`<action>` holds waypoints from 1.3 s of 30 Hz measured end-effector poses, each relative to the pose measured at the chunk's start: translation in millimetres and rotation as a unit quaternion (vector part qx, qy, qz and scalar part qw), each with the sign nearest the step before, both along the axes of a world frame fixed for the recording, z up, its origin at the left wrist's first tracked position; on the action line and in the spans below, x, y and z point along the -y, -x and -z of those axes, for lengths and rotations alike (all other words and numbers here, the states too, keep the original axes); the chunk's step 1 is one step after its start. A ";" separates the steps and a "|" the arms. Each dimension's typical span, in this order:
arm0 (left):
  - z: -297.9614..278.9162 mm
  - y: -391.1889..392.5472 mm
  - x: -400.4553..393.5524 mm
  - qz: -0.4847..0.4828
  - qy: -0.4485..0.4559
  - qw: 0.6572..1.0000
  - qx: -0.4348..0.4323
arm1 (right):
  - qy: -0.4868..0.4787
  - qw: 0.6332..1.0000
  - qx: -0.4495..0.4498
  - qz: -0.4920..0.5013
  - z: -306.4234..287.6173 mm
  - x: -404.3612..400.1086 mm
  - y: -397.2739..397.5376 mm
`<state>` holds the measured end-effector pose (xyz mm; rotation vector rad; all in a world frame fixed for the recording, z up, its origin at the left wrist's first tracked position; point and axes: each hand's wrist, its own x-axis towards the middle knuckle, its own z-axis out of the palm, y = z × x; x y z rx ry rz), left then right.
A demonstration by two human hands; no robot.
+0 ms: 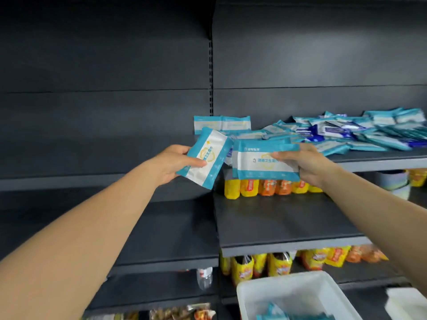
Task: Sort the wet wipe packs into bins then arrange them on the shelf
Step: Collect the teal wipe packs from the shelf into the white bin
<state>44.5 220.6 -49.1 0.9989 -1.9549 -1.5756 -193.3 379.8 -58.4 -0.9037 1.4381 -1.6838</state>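
My left hand (172,163) grips a teal-and-white wet wipe pack (205,157), tilted, in front of the shelf's left end. My right hand (305,163) holds a stack of the same teal-and-white packs (261,161) level at the shelf's front edge. Two packs (221,123) stand upright against the back panel behind my hands. A loose heap of teal packs and dark blue packs (360,132) lies across the dark shelf (381,161) to the right. A white bin (298,294) with several teal packs inside sits low at the front.
Yellow and orange snack bags (268,187) line the shelf below, with more (318,259) one level lower. A clear bottle (204,277) stands at lower centre. A second white container (409,301) shows at the lower right. Dark shelves (69,181) run to the left.
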 end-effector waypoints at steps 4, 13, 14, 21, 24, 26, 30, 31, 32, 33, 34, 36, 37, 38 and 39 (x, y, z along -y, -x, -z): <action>38.1 25.7 -59.8 0.044 -0.022 0.998 0.027 | -0.066 0.997 0.000 0.037 36.8 -79.8 22.2; 176.8 114.2 -134.0 0.126 -0.040 0.980 0.147 | -0.213 0.970 0.054 0.107 183.1 -170.8 84.3; 200.1 124.1 -137.2 0.126 -0.051 0.977 0.164 | -0.232 0.963 0.059 0.122 204.4 -175.7 93.8; 379.5 189.7 -161.9 0.082 -0.143 0.952 0.259 | -0.372 0.914 0.090 0.135 357.9 -199.9 158.7; 453.4 210.7 -166.3 0.029 -0.187 0.940 0.285 | -0.430 0.888 0.092 0.135 420.5 -198.3 185.4; 496.2 221.7 -166.8 -0.002 -0.202 0.931 0.303 | -0.468 0.869 0.094 0.128 461.1 -191.1 201.3; 562.9 236.8 -157.6 -0.054 -0.214 0.916 0.335 | -0.503 0.852 0.103 0.100 538.5 -169.4 222.5; 576.9 239.1 -153.3 -0.070 -0.215 0.913 0.339 | -0.508 0.850 0.107 0.093 553.6 -163.6 225.3; 589.1 241.0 -149.0 -0.085 -0.214 0.909 0.347 | -0.510 0.849 0.108 0.082 566.5 -157.7 226.9; 599.7 242.8 -144.8 -0.101 -0.213 0.906 0.352 | -0.509 0.852 0.104 0.069 576.6 -152.2 226.9; 608.4 244.7 -141.2 -0.113 -0.205 0.902 0.364 | -0.509 0.854 0.088 0.056 584.0 -146.5 226.3; 620.0 247.6 -136.6 -0.115 -0.157 0.888 0.416 | -0.511 0.858 0.031 0.031 593.4 -137.3 225.6; 621.5 249.3 -135.7 -0.109 -0.128 0.879 0.447 | -0.514 0.858 0.005 0.022 596.6 -134.0 226.2; 621.6 251.1 -135.2 -0.106 -0.109 0.871 0.468 | -0.514 0.858 -0.008 0.016 598.3 -130.9 227.5; 622.3 252.7 -134.6 -0.102 -0.094 0.866 0.480 | -0.515 0.857 -0.015 0.010 599.9 -128.7 229.2</action>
